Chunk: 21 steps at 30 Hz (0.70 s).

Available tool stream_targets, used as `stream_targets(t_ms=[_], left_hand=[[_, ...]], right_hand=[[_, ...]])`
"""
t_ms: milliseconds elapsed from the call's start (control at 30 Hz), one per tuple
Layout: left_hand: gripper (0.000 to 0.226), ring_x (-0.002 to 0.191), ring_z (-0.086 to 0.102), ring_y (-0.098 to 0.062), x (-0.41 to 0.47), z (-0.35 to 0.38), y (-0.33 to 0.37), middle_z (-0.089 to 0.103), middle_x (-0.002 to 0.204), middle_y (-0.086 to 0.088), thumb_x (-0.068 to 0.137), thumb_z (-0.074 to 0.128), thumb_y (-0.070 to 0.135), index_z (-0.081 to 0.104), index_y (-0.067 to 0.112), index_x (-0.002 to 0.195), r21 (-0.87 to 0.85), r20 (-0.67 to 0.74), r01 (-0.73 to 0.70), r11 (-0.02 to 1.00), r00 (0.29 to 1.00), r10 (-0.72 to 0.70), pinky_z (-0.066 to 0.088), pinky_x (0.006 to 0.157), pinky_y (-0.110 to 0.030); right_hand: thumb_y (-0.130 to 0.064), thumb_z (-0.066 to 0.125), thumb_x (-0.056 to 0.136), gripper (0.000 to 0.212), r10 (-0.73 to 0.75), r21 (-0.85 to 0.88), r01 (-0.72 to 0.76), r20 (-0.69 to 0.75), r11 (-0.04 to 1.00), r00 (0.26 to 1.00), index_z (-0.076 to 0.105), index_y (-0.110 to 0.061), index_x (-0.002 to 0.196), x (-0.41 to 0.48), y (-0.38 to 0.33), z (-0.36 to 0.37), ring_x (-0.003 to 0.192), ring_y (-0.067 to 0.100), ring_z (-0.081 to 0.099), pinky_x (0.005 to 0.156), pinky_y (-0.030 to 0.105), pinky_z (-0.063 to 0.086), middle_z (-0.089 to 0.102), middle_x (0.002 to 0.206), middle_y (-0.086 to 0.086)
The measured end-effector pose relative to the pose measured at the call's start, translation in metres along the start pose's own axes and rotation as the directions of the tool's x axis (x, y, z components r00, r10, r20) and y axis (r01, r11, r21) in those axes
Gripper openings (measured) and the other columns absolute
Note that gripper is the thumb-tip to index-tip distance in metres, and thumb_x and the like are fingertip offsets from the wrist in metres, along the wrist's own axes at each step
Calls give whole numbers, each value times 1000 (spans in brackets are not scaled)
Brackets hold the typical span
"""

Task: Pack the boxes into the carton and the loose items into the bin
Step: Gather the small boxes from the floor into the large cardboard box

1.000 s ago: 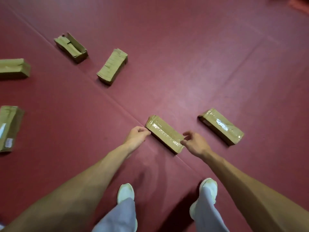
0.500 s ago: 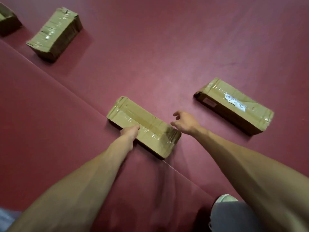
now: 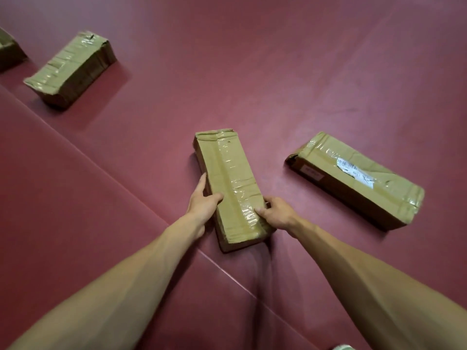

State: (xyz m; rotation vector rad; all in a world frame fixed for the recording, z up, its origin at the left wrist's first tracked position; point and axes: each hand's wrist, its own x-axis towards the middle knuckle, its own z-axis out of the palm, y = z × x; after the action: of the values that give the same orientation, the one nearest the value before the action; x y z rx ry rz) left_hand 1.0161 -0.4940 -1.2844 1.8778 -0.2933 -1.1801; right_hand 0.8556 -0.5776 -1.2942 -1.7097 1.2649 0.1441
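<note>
A long taped cardboard box lies on the red floor in the middle of the view, its length pointing away from me. My left hand grips its left side, thumb on the top face. My right hand grips the right side near the close end, thumb on the tape. Another taped box with a white label lies on the floor to the right. A third taped box lies at the far left. No carton or bin is in view.
Part of a fourth box shows at the left edge. A pale seam runs diagonally across the red floor mats, passing under the held box. The toe of a white shoe shows at the bottom edge.
Both hands have closed on the sides of the middle box. The box has turned from lying diagonally to pointing away from me. The camera has come closer.
</note>
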Motion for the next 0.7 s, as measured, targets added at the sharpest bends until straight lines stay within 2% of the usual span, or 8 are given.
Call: stream_targets(t_ms=[100,167,233,300,400,467,600,700], left_hand=[[83,103,62,-21,8,24,25,60,123,-3,73,69,21,28,29,145,-20,-86,42,999,995,-44,53,85,-33],[89,108,58,-26,16,45,39,54,127,-7,59,70,29,33,19,139,-16,-121,80,997,989,-81,51,95,-42],[80,112,52,-27,23,64,52,46,127,-8,59,71,31,42,11,130,92,-158,63,994,986,-48,46,100,-41],[65,115,47,-30,27,83,62,39,124,-11,67,74,29,49,8,123,275,-188,31,961,982,22,43,101,-35],[71,124,39,-31,30,106,71,36,129,-13,66,81,34,48,10,124,439,-195,-9,899,975,104,39,101,-35],[79,129,32,-31,31,117,74,35,132,-14,64,84,39,44,10,126,485,-190,-23,874,973,132,36,104,-37],[83,132,30,-32,34,132,75,37,136,-17,64,84,40,43,8,128,514,-215,4,858,969,124,34,106,-39],[82,132,31,-32,31,136,77,38,136,-17,65,83,37,42,6,130,519,-237,20,854,964,121,34,106,-40]], right_hand=[[-22,58,92,28,-31,29,31,-25,999,999,67,-11,117,12,10,-27,92,15,63,76,22,47,70,106,2],[-23,59,89,33,-57,-38,51,-188,998,980,65,-12,120,26,21,-53,100,17,63,84,23,47,69,111,4],[-21,59,86,39,-62,-98,28,-364,995,929,61,-11,123,37,34,-82,110,23,60,96,32,47,64,119,9],[-20,56,85,42,-45,-123,-18,-488,992,872,56,-10,127,43,49,-112,120,28,51,104,40,41,58,125,13],[-18,54,85,50,3,-200,-158,-611,967,792,46,-8,133,49,68,-155,126,34,38,108,42,32,46,132,16],[-22,58,82,55,72,-214,-258,-623,942,779,43,-7,133,56,83,-178,127,35,37,109,45,30,44,134,16],[-34,57,84,52,236,-274,-427,-528,862,815,46,-7,128,60,105,-189,130,33,39,113,52,21,47,135,15],[-34,61,83,42,181,-355,-400,-513,845,839,52,-9,116,53,102,-183,116,32,50,100,43,36,57,121,13]])
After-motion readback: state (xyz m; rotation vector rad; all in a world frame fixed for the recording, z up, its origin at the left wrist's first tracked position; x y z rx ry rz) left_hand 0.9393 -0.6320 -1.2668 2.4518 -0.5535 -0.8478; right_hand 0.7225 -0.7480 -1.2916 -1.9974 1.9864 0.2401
